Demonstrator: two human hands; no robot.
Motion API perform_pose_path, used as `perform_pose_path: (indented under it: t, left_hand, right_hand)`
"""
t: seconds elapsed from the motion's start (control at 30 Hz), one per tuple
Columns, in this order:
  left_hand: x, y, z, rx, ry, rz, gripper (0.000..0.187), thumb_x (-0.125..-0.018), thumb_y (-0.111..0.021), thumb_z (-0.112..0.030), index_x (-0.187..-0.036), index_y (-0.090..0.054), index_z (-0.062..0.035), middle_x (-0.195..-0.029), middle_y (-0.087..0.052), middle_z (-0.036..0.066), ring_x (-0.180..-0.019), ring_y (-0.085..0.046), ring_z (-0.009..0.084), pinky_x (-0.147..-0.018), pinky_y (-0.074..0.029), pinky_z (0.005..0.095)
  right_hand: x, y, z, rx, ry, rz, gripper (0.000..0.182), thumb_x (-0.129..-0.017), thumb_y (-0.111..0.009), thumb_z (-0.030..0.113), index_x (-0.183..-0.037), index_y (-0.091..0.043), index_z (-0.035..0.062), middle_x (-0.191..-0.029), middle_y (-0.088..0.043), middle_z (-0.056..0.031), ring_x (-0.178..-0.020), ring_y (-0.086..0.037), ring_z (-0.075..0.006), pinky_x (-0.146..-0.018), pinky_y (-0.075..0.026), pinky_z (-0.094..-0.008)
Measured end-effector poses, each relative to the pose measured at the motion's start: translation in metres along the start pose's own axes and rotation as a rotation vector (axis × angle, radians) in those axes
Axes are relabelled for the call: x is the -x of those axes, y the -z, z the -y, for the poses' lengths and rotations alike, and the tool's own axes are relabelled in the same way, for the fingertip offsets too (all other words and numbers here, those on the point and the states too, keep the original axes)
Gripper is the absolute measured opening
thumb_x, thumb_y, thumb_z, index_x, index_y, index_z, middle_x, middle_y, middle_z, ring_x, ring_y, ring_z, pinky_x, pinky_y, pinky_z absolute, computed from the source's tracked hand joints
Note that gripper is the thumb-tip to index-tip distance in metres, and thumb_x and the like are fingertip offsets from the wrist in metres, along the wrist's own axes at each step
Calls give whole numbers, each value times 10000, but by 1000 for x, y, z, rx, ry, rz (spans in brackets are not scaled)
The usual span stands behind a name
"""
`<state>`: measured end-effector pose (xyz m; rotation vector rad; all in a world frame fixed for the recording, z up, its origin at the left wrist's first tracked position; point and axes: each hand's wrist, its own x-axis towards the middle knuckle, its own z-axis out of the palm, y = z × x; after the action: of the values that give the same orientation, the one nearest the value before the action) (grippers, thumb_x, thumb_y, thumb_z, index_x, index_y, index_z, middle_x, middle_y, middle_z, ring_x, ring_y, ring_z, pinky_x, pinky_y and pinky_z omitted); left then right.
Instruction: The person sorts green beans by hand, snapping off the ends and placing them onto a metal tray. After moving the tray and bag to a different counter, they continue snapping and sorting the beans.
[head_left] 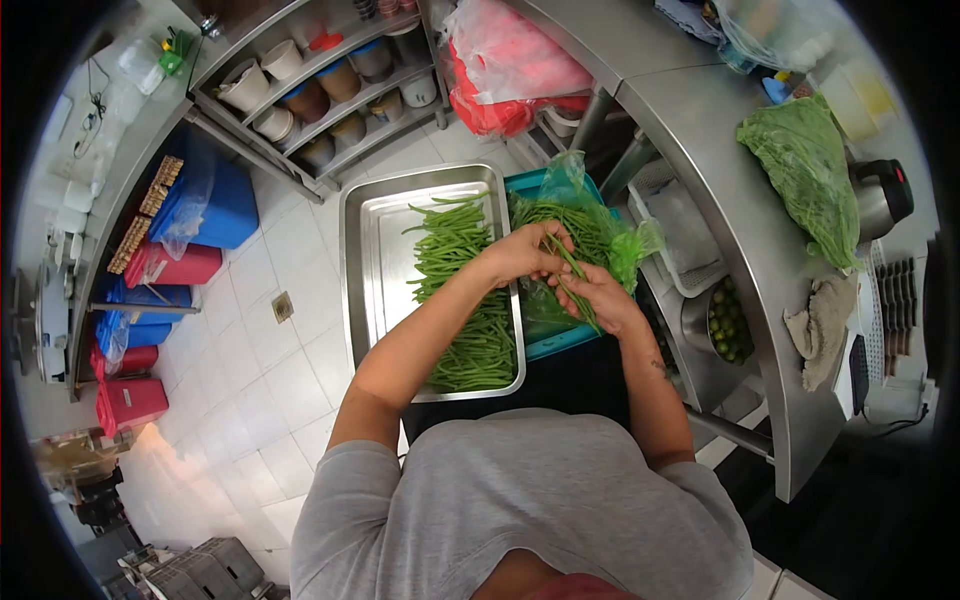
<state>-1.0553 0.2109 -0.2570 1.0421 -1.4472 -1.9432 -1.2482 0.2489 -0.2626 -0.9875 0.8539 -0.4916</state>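
Note:
Several green beans (578, 290) are held between my two hands, over the teal crate. My left hand (525, 252) pinches them near their upper ends, its fingers closed. Lower down, my right hand (598, 296) has its fingers wrapped round the same beans. Beneath both hands, a green plastic bag (632, 245) with more loose green beans (575, 222) lies in the teal crate (560, 345). To the left stands a steel tray (372, 230), its right half heaped with a row of green beans (450, 245). My left forearm crosses over part of that heap.
A steel counter (700, 130) curves along the right, bearing a bag of greens (805, 165), a cloth (825, 325) and a steel jug (878, 200). A pot of green fruit (730, 325) sits below it. Shelves with tubs (340, 80) stand ahead; blue bins (215, 200) are at left.

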Motion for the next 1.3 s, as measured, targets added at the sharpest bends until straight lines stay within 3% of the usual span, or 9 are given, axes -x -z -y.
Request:
perform_pose_path:
  t: [0.17,0.33,0.63,0.8,0.9,1.0,1.1,1.2,1.3]
  left_hand:
    - [2,0,13,27,-72,-60,191,-785,-681,-92,-933,-573,-37,-713,-583,14,-605,-545,81,-515,-412,202]
    - [13,-10,16,-13,-129,-163,148,-781,-640,-30,-917,-583,-18,-724,-576,28,-603,-552,103,-498,-439,227]
    - [14,-12,11,-187,-188,-231,142,-792,-616,-28,-929,-579,-29,-711,-566,26,-624,-553,103,-511,-452,242]
    - [20,-4,6,-475,-218,-170,226,-817,-578,-40,-1041,-560,-22,-787,-594,60,-678,-580,141,-592,-477,288]
    - [24,14,1,-773,-509,-267,284,-825,-574,-59,-1100,-535,-2,-920,-593,129,-748,-601,211,-661,-483,330]
    - [26,10,-6,-912,-503,-249,296,-838,-576,-80,-1119,-524,1,-1040,-561,174,-812,-604,266,-716,-478,358]
    - [15,8,-1,-944,-544,-280,265,-869,-572,-123,-1103,-544,-3,-932,-586,132,-779,-601,218,-683,-480,339]
    - [8,11,-4,-698,-196,-142,213,-889,-570,-153,-1042,-569,-5,-804,-584,79,-727,-587,167,-655,-476,317]
    - [9,14,-9,-413,3,-73,168,-881,-595,-158,-954,-575,-8,-713,-559,39,-674,-557,127,-626,-463,292]
  right_hand:
    - [3,3,-10,-90,20,-80,253,-973,-443,238,-1035,-550,18,-792,-585,-63,-638,-525,-113,-568,-424,-246]
    - [12,5,-18,-108,-19,-13,272,-966,-442,180,-1170,-508,13,-832,-594,-89,-642,-534,-138,-566,-424,-253]
    - [1,3,-2,-48,62,51,260,-970,-449,227,-1140,-506,38,-821,-581,-65,-672,-542,-122,-580,-445,-250]
    - [-9,8,-1,92,-8,11,249,-974,-452,242,-1071,-532,27,-725,-511,-29,-590,-479,-101,-499,-401,-239]
    - [-7,10,5,129,-66,-21,238,-973,-449,227,-1068,-533,27,-694,-472,-3,-523,-416,-76,-452,-346,-220]
    - [-1,6,16,111,-112,-25,233,-969,-450,216,-1083,-535,32,-677,-456,12,-481,-375,-52,-424,-301,-202]
    - [-2,6,17,117,-106,-14,236,-964,-452,205,-1096,-539,30,-666,-462,15,-459,-364,-42,-407,-280,-191]
    - [-4,8,16,198,-73,-34,238,-961,-448,193,-1097,-543,23,-666,-482,10,-449,-369,-39,-398,-273,-186]
    - [-6,13,14,208,-72,-63,233,-955,-448,196,-1076,-552,27,-668,-495,9,-455,-370,-43,-397,-270,-193]
